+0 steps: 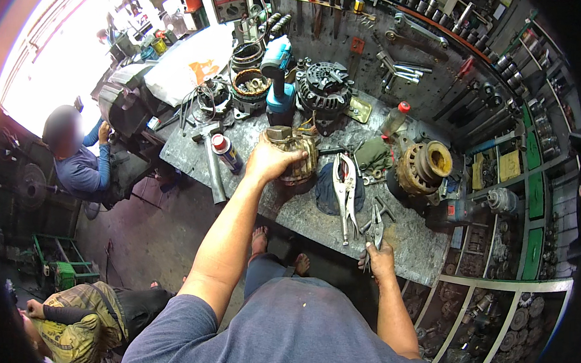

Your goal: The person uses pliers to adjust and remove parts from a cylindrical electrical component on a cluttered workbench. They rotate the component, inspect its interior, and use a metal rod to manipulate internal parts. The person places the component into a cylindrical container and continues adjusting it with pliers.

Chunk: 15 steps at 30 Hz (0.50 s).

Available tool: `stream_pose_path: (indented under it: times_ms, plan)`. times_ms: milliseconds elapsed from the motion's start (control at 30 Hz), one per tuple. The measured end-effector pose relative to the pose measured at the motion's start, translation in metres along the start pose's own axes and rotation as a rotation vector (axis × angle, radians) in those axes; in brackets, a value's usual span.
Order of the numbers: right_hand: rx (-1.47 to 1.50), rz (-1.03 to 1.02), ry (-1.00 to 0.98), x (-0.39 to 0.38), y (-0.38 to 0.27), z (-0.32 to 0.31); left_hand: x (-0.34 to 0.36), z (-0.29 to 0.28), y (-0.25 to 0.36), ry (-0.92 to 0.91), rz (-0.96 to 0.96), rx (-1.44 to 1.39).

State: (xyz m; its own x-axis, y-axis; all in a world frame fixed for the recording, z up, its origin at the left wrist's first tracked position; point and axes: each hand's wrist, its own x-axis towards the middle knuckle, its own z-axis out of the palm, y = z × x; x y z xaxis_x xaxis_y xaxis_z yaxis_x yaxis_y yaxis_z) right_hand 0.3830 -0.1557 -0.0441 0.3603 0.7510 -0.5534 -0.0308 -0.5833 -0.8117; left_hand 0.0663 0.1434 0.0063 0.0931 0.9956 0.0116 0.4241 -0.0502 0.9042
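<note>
My left hand (273,160) is wrapped around the side of a worn, brownish cylindrical motor part (297,171), which stands on the metal workbench (270,210). My right hand (379,260) is closed around a pair of pliers (376,230) at the bench's front edge, jaws pointing away from me. Between the hands lie large locking pliers (344,193), partly over a dark cloth (325,195). A T-shaped tool (383,208) rests just beyond the held pliers. Behind the motor part stands a blue cordless power tool (280,84).
An alternator (324,89) and a wire-wound stator (250,86) stand at the back. Right of centre sits a pulley housing (424,168). A hammer (212,162) and spray can (224,151) are on the left. One person (84,153) sits far left; another (83,322) is lower left.
</note>
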Motion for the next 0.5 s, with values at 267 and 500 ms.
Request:
stream_pose_path:
  times_ms: [267, 500]
  plan:
    - [-0.034, -0.017, -0.011, 0.0032, 0.0050, -0.0017, -0.0010, -0.0003, -0.0033, 0.010, -0.066, 0.062]
    - [-0.008, -0.025, -0.022, 0.0033, 0.0066, -0.0035, -0.0015, -0.0031, -0.0001, -0.017, -0.021, 0.006]
